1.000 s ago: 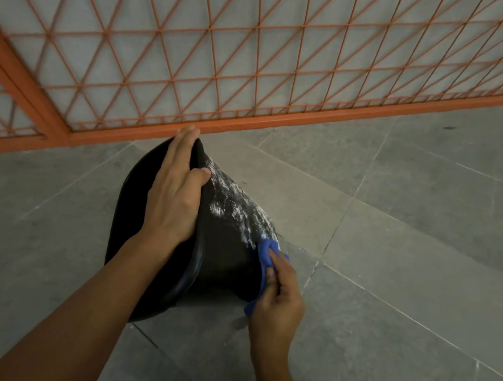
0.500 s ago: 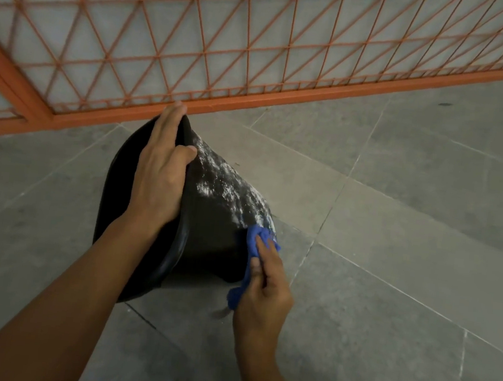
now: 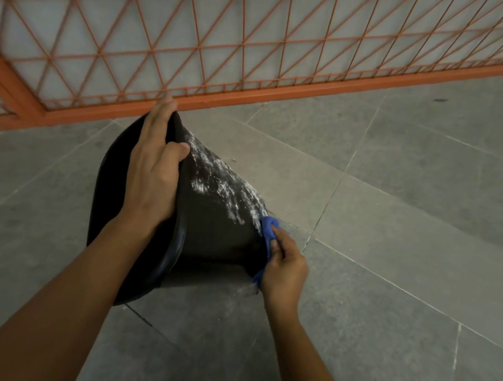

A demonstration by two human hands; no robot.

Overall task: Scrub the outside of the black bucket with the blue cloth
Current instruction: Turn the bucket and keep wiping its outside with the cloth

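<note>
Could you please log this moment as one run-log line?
left hand grips black bucket rim | right hand presses blue cloth on bucket's outside | white residue remains

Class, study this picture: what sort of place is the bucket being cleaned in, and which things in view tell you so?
Probably a balcony, terrace or utility area: a grey stone-tiled floor and an orange metal lattice railing with pale panels behind it. The black bucket lies tipped on the floor.

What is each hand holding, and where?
Left hand grips the bucket by its rim; right hand holds the bunched cloth against the bucket's side.

Two bare forearms, no sleeves, bare hands
</note>
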